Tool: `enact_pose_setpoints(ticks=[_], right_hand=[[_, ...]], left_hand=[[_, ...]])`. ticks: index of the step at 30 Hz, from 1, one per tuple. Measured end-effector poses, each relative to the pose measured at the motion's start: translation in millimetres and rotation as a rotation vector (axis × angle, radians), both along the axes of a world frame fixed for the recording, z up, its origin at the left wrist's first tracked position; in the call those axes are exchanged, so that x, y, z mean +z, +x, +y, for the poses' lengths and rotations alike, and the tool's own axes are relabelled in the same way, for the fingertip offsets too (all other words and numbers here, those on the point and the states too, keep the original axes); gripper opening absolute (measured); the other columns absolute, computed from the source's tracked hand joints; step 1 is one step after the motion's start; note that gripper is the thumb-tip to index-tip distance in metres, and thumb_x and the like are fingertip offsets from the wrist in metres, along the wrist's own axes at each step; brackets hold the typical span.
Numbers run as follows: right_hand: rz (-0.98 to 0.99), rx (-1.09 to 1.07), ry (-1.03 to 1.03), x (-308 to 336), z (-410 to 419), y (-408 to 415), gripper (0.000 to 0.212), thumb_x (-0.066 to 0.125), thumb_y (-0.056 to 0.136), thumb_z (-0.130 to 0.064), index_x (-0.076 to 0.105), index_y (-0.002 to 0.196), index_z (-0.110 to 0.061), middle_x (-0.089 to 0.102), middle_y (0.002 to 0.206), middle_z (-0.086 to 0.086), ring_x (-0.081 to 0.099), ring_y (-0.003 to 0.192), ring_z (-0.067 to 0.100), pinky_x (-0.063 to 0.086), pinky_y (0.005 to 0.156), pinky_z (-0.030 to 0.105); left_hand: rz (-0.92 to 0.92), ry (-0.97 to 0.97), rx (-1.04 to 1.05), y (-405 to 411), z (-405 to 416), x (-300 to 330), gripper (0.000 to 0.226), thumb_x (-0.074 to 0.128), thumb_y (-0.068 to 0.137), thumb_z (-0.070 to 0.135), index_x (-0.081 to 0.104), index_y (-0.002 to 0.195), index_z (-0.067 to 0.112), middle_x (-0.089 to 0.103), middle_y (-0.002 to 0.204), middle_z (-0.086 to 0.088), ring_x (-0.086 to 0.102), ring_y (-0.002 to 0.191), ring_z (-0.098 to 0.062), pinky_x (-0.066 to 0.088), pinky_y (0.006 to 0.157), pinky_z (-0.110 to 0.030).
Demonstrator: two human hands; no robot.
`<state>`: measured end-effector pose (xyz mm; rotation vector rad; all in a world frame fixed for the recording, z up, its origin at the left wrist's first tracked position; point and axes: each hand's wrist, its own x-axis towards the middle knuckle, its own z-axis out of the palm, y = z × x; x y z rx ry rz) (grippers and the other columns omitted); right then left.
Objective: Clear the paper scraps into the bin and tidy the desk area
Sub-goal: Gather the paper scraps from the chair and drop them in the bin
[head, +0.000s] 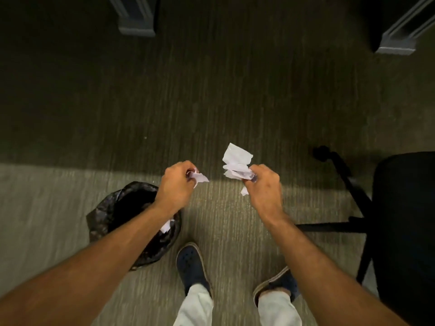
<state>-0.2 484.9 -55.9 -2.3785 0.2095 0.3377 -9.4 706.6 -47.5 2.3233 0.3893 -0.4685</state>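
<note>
My left hand (177,183) is closed on a small white paper scrap (200,178), held just right of and above the bin's far rim. My right hand (264,185) grips a larger bunch of crumpled white paper scraps (235,161), further right over the carpet. The bin (110,212) is a round one with a black bag liner, standing on the floor at lower left, partly hidden by my left forearm. Inside it a white paper piece (166,228) shows.
A black office chair (400,220) with its star base (341,184) stands at the right. Two grey desk legs (136,20) (397,41) rise at the back. My feet in dark shoes (191,264) stand on striped carpet (211,102) between bin and chair.
</note>
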Motion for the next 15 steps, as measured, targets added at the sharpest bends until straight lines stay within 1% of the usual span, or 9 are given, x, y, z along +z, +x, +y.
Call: enact_pose_setpoints(ticks=[2,4,5,7,9,10,12,15], right_hand=[[0.026,0.111,-0.003,-10,43,-10,0.017,0.059,0.082,0.009,0.070,0.083,-0.004,0.060,0.080,0.006,0.057,0.066,0.021,0.042,0.056,0.032],[0.046,0.228,0.002,-24,83,-26,0.022,0.055,0.081,0.010,0.070,0.085,-0.004,0.060,0.081,0.008,0.058,0.068,0.023,0.046,0.057,0.035],[0.068,0.270,0.012,-30,102,-35,0.023,0.054,0.081,0.010,0.071,0.086,-0.005,0.060,0.082,0.005,0.058,0.069,0.022,0.048,0.058,0.036],[0.129,0.325,0.039,-47,139,-54,0.027,0.052,0.081,0.009,0.072,0.087,-0.008,0.059,0.083,0.000,0.059,0.071,0.018,0.052,0.059,0.035],[0.207,0.373,0.009,-66,170,-74,0.027,0.054,0.086,0.008,0.073,0.093,-0.010,0.061,0.087,0.000,0.060,0.072,0.017,0.051,0.059,0.030],[0.241,0.402,-0.021,-76,182,-83,0.026,0.054,0.088,0.007,0.072,0.096,-0.009,0.062,0.090,0.002,0.062,0.074,0.019,0.052,0.060,0.030],[0.295,0.469,-0.086,-96,203,-100,0.023,0.051,0.089,0.004,0.069,0.097,-0.008,0.063,0.092,0.008,0.065,0.078,0.028,0.053,0.063,0.035],[0.360,0.532,-0.148,-120,224,-118,0.020,0.050,0.090,0.001,0.066,0.100,-0.003,0.063,0.100,0.018,0.065,0.087,0.037,0.046,0.066,0.034]], left_hand=[[0.041,0.035,0.045,-25,41,-14,0.014,0.065,0.086,0.005,0.066,0.085,0.019,0.064,0.084,0.003,0.062,0.075,-0.015,0.049,0.066,-0.032],[0.075,0.068,0.090,-50,76,-30,0.013,0.063,0.087,0.005,0.064,0.085,0.018,0.064,0.082,0.000,0.063,0.075,-0.022,0.049,0.065,-0.033],[0.088,0.069,0.117,-62,92,-38,0.013,0.062,0.087,0.005,0.064,0.085,0.018,0.064,0.081,-0.002,0.064,0.075,-0.023,0.050,0.066,-0.033],[0.113,0.063,0.162,-85,121,-56,0.014,0.061,0.087,0.005,0.065,0.086,0.019,0.066,0.084,-0.003,0.065,0.076,-0.022,0.054,0.069,-0.037],[0.132,0.053,0.191,-108,142,-73,0.012,0.063,0.090,0.007,0.065,0.089,0.019,0.066,0.089,-0.002,0.064,0.078,-0.019,0.055,0.071,-0.041],[0.135,0.036,0.218,-119,150,-80,0.012,0.064,0.091,0.008,0.066,0.090,0.019,0.066,0.090,-0.001,0.064,0.079,-0.018,0.056,0.072,-0.041],[0.136,0.003,0.275,-138,162,-95,0.015,0.066,0.090,0.006,0.066,0.090,0.021,0.067,0.092,0.001,0.064,0.082,-0.015,0.056,0.074,-0.037],[0.142,-0.045,0.329,-159,172,-116,0.020,0.068,0.087,0.004,0.066,0.092,0.024,0.065,0.095,0.000,0.064,0.083,-0.013,0.054,0.074,-0.030]])
